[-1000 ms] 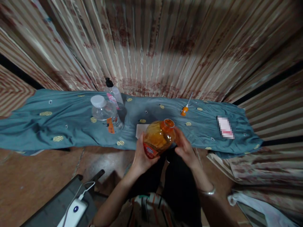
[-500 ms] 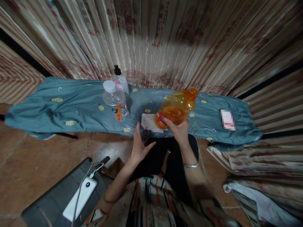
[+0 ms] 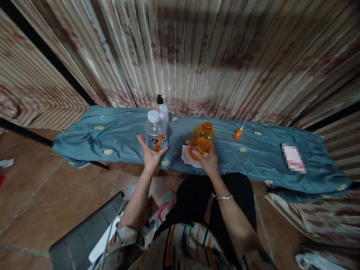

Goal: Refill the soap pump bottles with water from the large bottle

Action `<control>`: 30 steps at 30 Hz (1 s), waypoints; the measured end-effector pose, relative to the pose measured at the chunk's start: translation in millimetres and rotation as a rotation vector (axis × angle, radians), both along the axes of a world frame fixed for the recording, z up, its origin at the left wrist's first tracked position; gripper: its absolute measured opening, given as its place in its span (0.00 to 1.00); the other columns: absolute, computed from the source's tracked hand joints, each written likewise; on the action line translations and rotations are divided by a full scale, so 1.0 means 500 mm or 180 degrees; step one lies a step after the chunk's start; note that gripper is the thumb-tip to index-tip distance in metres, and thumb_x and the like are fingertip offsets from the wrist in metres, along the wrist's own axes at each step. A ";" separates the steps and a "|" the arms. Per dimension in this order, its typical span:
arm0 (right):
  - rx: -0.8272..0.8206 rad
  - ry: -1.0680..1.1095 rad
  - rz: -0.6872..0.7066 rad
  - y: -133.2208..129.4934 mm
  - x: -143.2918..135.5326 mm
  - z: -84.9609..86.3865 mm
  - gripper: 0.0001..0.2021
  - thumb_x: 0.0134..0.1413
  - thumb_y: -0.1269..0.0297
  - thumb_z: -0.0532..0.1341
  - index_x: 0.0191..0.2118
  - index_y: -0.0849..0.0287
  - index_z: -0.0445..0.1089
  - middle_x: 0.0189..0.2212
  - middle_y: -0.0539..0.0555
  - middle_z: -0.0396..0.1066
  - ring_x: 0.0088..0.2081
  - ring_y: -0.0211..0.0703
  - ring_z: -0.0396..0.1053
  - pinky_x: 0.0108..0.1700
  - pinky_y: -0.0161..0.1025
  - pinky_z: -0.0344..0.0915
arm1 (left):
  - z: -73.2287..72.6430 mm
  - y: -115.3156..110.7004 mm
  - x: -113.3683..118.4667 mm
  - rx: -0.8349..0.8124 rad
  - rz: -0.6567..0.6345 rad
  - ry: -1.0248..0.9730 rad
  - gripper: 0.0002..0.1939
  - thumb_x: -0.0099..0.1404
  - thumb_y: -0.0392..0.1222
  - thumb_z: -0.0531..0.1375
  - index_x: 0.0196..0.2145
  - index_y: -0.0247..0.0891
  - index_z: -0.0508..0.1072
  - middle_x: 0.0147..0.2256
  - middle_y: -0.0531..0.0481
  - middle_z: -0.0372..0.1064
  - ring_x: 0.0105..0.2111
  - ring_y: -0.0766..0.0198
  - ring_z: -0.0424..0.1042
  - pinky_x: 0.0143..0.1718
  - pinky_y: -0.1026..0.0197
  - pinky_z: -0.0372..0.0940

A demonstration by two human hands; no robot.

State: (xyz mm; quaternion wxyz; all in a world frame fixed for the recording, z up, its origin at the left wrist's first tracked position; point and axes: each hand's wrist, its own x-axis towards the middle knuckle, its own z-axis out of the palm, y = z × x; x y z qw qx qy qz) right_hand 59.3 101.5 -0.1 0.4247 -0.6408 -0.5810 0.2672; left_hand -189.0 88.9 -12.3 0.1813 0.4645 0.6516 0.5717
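My right hand (image 3: pixel 208 159) is closed round the lower side of a see-through yellow-orange bottle (image 3: pixel 203 137). The bottle stands nearly upright, its orange neck without a cap, over a white cloth or paper (image 3: pixel 188 157). An orange pump top (image 3: pixel 238 134) with a pale tube lies on the table to its right. My left hand (image 3: pixel 152 154) is open, thumb and fingers spread at the near side of a clear bottle (image 3: pixel 157 131) with a white cap and an orange label. Whether the fingers touch it, I cannot tell.
Behind the clear bottle stands another bottle (image 3: pixel 163 110) with a black top. A blurred white and red item (image 3: pixel 294 158) lies on the right of the narrow cloth-covered table (image 3: pixel 126 131). Curtains hang behind. A grey stool (image 3: pixel 81 225) with a white power bank (image 3: pixel 105 240) is at lower left.
My right hand has brought the orange bottle from tilted to nearly upright. My left hand has moved left to the clear bottle. The pump top has come into view, and the camera view has shifted.
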 end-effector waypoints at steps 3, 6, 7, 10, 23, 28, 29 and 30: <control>0.0176 -0.0072 -0.0022 -0.010 0.005 -0.005 0.45 0.42 0.41 0.68 0.61 0.65 0.60 0.50 0.69 0.75 0.48 0.65 0.75 0.48 0.57 0.71 | -0.013 0.044 -0.002 -0.0027 -0.0052 -0.0199 0.68 0.42 0.41 0.76 0.68 0.36 0.36 0.66 0.29 0.50 0.67 0.47 0.55 0.67 0.48 0.53; 0.0524 -0.0189 -0.0171 -0.050 0.018 -0.002 0.45 0.47 0.41 0.66 0.64 0.66 0.56 0.59 0.73 0.66 0.56 0.66 0.69 0.55 0.60 0.67 | -0.030 0.064 -0.001 -0.0311 0.0186 -0.0284 0.54 0.40 0.41 0.75 0.61 0.36 0.55 0.56 0.35 0.66 0.57 0.47 0.69 0.60 0.47 0.63; 0.0680 -0.0234 -0.0273 -0.070 0.022 0.003 0.43 0.51 0.42 0.65 0.64 0.68 0.56 0.61 0.75 0.63 0.60 0.67 0.66 0.57 0.62 0.65 | -0.034 0.067 -0.001 -0.0379 0.0231 -0.0318 0.48 0.40 0.42 0.75 0.57 0.36 0.59 0.51 0.39 0.71 0.52 0.49 0.72 0.57 0.48 0.65; 0.1221 -0.0448 -0.0365 -0.130 0.026 0.036 0.35 0.60 0.51 0.62 0.65 0.66 0.55 0.65 0.75 0.56 0.66 0.65 0.56 0.62 0.65 0.58 | -0.040 0.069 -0.003 -0.0331 0.0233 -0.0434 0.38 0.39 0.41 0.74 0.47 0.39 0.65 0.41 0.48 0.74 0.41 0.56 0.76 0.49 0.52 0.70; 0.1315 -0.2385 0.1658 0.015 -0.202 0.352 0.23 0.67 0.51 0.54 0.47 0.71 0.73 0.35 0.70 0.79 0.38 0.62 0.78 0.36 0.49 0.71 | -0.034 -0.011 0.043 -0.0239 -0.0228 -0.0586 0.33 0.41 0.42 0.72 0.45 0.39 0.65 0.40 0.49 0.73 0.38 0.58 0.74 0.42 0.55 0.69; 0.1073 -0.3034 0.2343 0.078 -0.244 0.387 0.22 0.63 0.52 0.59 0.41 0.70 0.78 0.39 0.72 0.79 0.43 0.63 0.77 0.40 0.48 0.69 | -0.038 -0.006 0.040 -0.0312 -0.0169 -0.0636 0.35 0.41 0.42 0.72 0.47 0.39 0.65 0.41 0.48 0.72 0.39 0.57 0.73 0.44 0.54 0.68; 0.1049 -0.3118 0.2444 0.085 -0.244 0.390 0.21 0.63 0.52 0.59 0.41 0.70 0.77 0.39 0.72 0.79 0.43 0.63 0.77 0.40 0.47 0.69 | -0.039 -0.005 0.041 -0.0292 -0.0199 -0.0679 0.35 0.41 0.42 0.72 0.47 0.39 0.64 0.41 0.48 0.72 0.39 0.57 0.73 0.45 0.54 0.68; 0.1026 -0.3195 0.2535 0.090 -0.243 0.393 0.21 0.63 0.53 0.59 0.42 0.70 0.77 0.40 0.72 0.79 0.43 0.63 0.77 0.40 0.47 0.68 | -0.039 -0.004 0.041 -0.0260 -0.0240 -0.0731 0.35 0.41 0.42 0.72 0.47 0.39 0.64 0.41 0.49 0.72 0.39 0.58 0.73 0.45 0.54 0.68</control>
